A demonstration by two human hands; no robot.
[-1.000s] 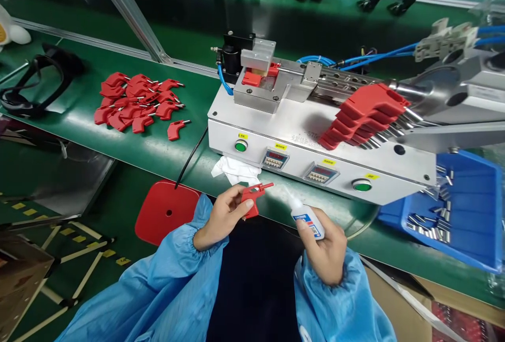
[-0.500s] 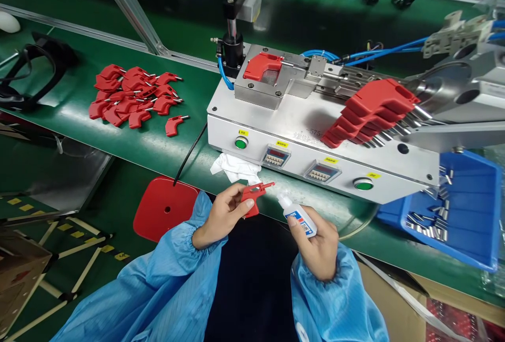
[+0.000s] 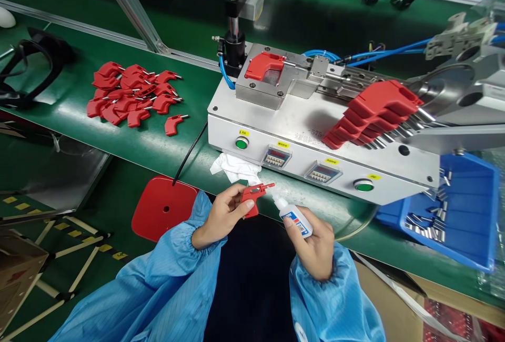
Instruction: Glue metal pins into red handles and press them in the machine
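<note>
Leftmost, on the green bench (image 3: pixel 158 147), loosely heaped red pieces (image 3: pixel 134 94) with metal pins. Next, left hand (image 3: pixel 221 215), fingers pinching one red part (image 3: pixel 251 204) near the bench's front edge, prong (image 3: pixel 268 187) pointing right. Just beside the prong, cannot tell if touching, nozzle of a tilted white bottle (image 3: pixel 296 221), grasped by the right hand's (image 3: pixel 317 242) curled fingers. Farther right, blue bin (image 3: pixel 473 200) holding metal tubes (image 3: pixel 428 229).
</note>
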